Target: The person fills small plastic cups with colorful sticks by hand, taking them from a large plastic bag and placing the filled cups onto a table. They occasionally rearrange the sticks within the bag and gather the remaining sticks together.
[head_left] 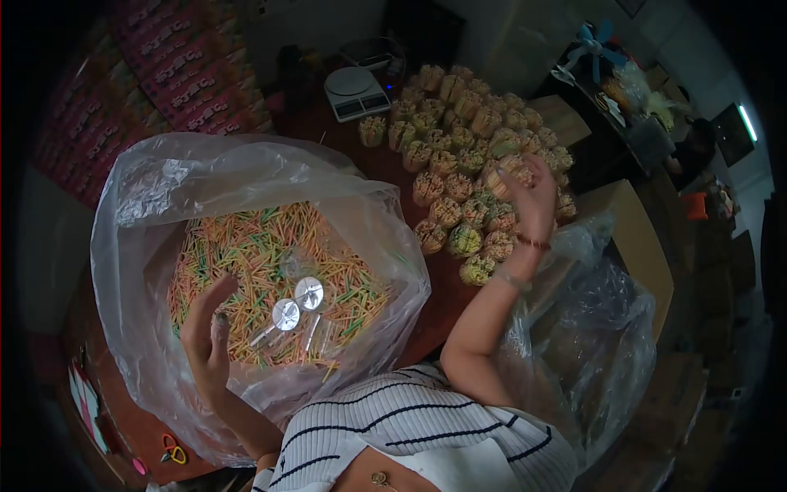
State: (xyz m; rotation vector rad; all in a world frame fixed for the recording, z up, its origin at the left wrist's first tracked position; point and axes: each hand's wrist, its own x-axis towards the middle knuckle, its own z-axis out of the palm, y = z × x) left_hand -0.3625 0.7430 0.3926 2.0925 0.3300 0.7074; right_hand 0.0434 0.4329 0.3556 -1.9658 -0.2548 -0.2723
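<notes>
My left hand [210, 334] is held over the near left part of a big clear plastic bag [135, 246], fingers apart and nothing in them. Inside the bag lies a heap of thin, short sticks [246, 246] in orange, pink, yellow and green. On the heap rest two clear containers with shiny round ends, one end [285, 314] nearer to me than the other [309, 293]. Over at the right, my right hand [534, 201] has its fingers curved around a bundle of sticks [510, 175], above rows of similar upright bundles [443, 164].
A white scale [354, 88] stands behind the bundles. To my right is a cardboard box [635, 238] with loose clear plastic [582, 320]. Yellow-handled scissors [173, 449] lie at the near left. Pink printed boxes [176, 74] are stacked at the back left.
</notes>
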